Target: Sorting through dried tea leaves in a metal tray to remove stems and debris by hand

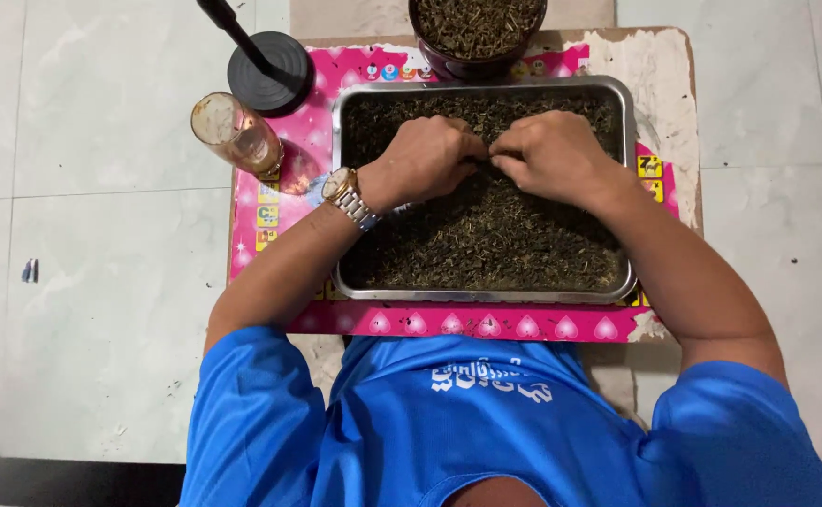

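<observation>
A rectangular metal tray (629, 113) sits on a low pink table (486, 324) and is filled with dark dried leaves (486, 244). Both of my hands rest over the leaves in the tray's far half. My left hand (425, 155), with a metal wristwatch (347, 195) on its wrist, has its fingers curled and pinched at the leaves. My right hand (556, 152) meets it fingertip to fingertip, also curled. What lies between the fingertips is too small to tell.
A dark bowl (477, 58) of the same dried leaves stands beyond the tray. A drinking glass (235, 134) stands at the table's left edge. A black round stand base (270, 70) with a pole is behind it. Pale floor tiles (101, 235) surround the table.
</observation>
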